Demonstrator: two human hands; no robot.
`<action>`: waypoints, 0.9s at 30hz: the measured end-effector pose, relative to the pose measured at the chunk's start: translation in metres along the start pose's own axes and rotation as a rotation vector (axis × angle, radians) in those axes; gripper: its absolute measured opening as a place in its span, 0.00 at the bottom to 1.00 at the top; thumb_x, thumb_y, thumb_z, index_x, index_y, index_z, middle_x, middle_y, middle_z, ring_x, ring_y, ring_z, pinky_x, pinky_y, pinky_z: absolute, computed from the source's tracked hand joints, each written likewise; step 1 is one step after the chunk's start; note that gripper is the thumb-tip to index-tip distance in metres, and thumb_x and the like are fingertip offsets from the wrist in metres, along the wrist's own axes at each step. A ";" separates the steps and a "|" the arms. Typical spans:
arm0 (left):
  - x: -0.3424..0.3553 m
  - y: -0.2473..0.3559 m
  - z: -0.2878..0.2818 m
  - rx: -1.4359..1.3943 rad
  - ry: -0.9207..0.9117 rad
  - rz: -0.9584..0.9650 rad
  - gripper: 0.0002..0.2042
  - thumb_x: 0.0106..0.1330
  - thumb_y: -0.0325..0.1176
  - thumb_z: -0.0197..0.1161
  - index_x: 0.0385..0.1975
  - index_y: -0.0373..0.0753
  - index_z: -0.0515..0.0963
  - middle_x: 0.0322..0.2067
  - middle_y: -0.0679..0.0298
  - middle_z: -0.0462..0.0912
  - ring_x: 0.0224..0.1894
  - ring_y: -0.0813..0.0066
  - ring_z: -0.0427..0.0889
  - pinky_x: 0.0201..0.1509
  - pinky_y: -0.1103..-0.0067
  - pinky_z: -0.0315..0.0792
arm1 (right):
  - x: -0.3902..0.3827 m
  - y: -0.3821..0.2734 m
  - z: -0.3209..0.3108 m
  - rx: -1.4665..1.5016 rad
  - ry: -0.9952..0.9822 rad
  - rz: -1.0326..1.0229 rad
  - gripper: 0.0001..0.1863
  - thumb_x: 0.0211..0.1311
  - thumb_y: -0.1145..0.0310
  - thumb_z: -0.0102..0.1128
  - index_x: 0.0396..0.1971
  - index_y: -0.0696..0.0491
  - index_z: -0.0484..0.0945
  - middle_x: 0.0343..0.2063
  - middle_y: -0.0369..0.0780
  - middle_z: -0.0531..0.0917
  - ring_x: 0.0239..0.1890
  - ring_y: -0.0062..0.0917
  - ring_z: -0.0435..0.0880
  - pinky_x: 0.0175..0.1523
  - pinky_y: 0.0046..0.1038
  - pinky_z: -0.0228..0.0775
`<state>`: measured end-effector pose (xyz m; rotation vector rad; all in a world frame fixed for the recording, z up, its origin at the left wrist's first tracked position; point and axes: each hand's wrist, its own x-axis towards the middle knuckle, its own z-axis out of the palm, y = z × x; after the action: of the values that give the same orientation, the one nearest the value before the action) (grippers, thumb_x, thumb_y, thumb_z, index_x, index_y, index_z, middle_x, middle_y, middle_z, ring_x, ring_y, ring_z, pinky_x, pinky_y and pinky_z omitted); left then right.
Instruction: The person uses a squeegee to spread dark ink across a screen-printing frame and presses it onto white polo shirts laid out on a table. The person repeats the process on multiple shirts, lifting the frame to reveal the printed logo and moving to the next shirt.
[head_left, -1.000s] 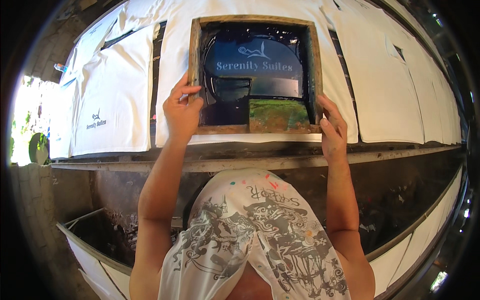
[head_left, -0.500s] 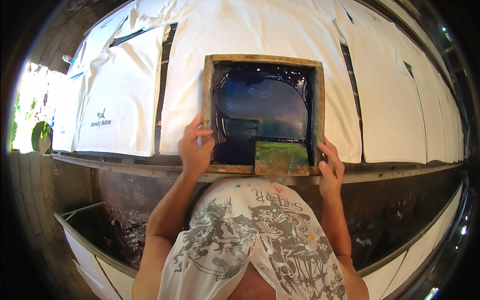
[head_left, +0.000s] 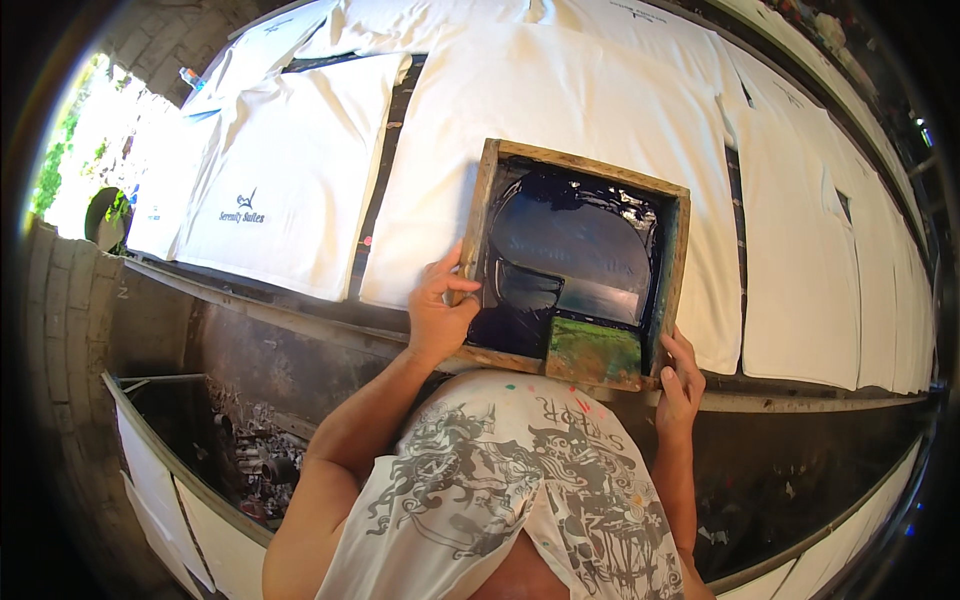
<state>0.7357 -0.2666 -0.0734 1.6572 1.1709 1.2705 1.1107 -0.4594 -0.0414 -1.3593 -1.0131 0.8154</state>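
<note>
A square wooden screen-printing frame (head_left: 679, 250) holds dark blue, glossy ink (head_left: 505, 330) over a faint stencil. A green, rust-stained board (head_left: 594, 352) lies in its lower-right corner. My left hand (head_left: 438, 318) grips the frame's left side, fingers bent around the wood. My right hand (head_left: 678, 385) grips the lower right side. Beneath and beyond the frame lies a white T-shirt (head_left: 560, 85); the frame's near edge is close to my printed white shirt (head_left: 500, 450). Whether the frame rests on the table or is lifted, I cannot tell.
More white shirts (head_left: 800, 280) lie side by side along the long table, one with a dark print (head_left: 243, 208) at left. A ledge (head_left: 790, 403) runs along its near edge, above a dark lower space with white-covered panels (head_left: 150, 520). A block wall (head_left: 60, 340) stands left.
The frame has come down over the shirt toward my body, both hands still on it, and sits slightly askew in view. The view has turned, shifting the left shirts rightward.
</note>
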 end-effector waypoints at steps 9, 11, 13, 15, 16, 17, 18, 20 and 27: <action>-0.007 -0.028 -0.011 -0.157 -0.058 -0.102 0.13 0.61 0.05 0.64 0.41 0.28 0.85 0.83 0.36 0.69 0.81 0.51 0.77 0.77 0.65 0.78 | 0.004 -0.008 0.004 -0.041 -0.075 -0.002 0.30 0.72 0.62 0.72 0.69 0.64 0.86 0.80 0.55 0.75 0.84 0.42 0.69 0.89 0.45 0.51; -0.004 -0.026 -0.010 -0.191 -0.089 -0.083 0.14 0.61 0.04 0.63 0.40 0.29 0.83 0.84 0.36 0.68 0.79 0.55 0.79 0.72 0.70 0.81 | 0.002 -0.009 0.003 -0.008 -0.069 -0.002 0.29 0.74 0.64 0.71 0.69 0.64 0.85 0.80 0.54 0.74 0.84 0.42 0.69 0.88 0.44 0.53; -0.004 -0.028 -0.010 -0.192 -0.100 -0.107 0.14 0.62 0.04 0.63 0.40 0.30 0.84 0.84 0.36 0.68 0.79 0.56 0.79 0.70 0.72 0.82 | 0.002 -0.006 0.003 0.035 -0.072 0.001 0.28 0.75 0.66 0.70 0.70 0.65 0.85 0.80 0.54 0.74 0.84 0.42 0.70 0.88 0.44 0.54; -0.003 -0.027 -0.009 -0.204 -0.092 -0.112 0.14 0.62 0.05 0.64 0.40 0.30 0.85 0.82 0.35 0.70 0.79 0.55 0.79 0.69 0.71 0.82 | 0.001 -0.004 0.001 0.016 -0.068 -0.018 0.27 0.76 0.67 0.71 0.70 0.63 0.85 0.79 0.54 0.75 0.83 0.42 0.70 0.87 0.42 0.54; -0.003 -0.025 -0.007 -0.216 -0.081 -0.104 0.14 0.62 0.06 0.65 0.41 0.30 0.86 0.81 0.35 0.72 0.78 0.54 0.80 0.69 0.70 0.82 | 0.000 -0.004 0.000 0.009 -0.072 -0.027 0.27 0.76 0.67 0.71 0.70 0.62 0.86 0.78 0.54 0.75 0.83 0.42 0.70 0.87 0.42 0.54; -0.003 -0.022 -0.005 -0.228 -0.068 -0.096 0.13 0.61 0.06 0.66 0.41 0.30 0.87 0.80 0.35 0.74 0.78 0.53 0.80 0.69 0.68 0.83 | 0.000 -0.003 0.000 0.014 -0.066 -0.023 0.26 0.76 0.67 0.71 0.70 0.62 0.86 0.78 0.54 0.75 0.83 0.42 0.70 0.87 0.42 0.54; -0.003 -0.022 -0.005 -0.200 -0.067 -0.076 0.13 0.61 0.07 0.66 0.40 0.30 0.87 0.80 0.35 0.74 0.76 0.55 0.82 0.68 0.69 0.82 | 0.000 -0.004 0.000 0.019 -0.061 -0.019 0.26 0.76 0.68 0.71 0.69 0.62 0.86 0.78 0.55 0.75 0.83 0.42 0.71 0.87 0.42 0.54; -0.004 -0.022 -0.006 -0.143 -0.065 -0.036 0.12 0.61 0.07 0.67 0.39 0.30 0.87 0.79 0.36 0.75 0.71 0.59 0.85 0.67 0.71 0.82 | -0.001 -0.003 0.000 0.020 -0.054 -0.019 0.26 0.76 0.68 0.71 0.69 0.62 0.86 0.77 0.55 0.75 0.83 0.42 0.71 0.87 0.42 0.53; -0.005 -0.016 -0.008 -0.101 -0.074 -0.090 0.13 0.60 0.08 0.69 0.38 0.36 0.88 0.81 0.35 0.72 0.77 0.58 0.81 0.78 0.66 0.74 | 0.002 -0.004 0.000 0.019 -0.052 -0.044 0.26 0.75 0.70 0.71 0.69 0.64 0.86 0.78 0.56 0.76 0.83 0.42 0.72 0.88 0.43 0.54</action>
<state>0.7234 -0.2659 -0.0877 1.5482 1.1062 1.1828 1.1108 -0.4572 -0.0375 -1.3011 -1.0695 0.8288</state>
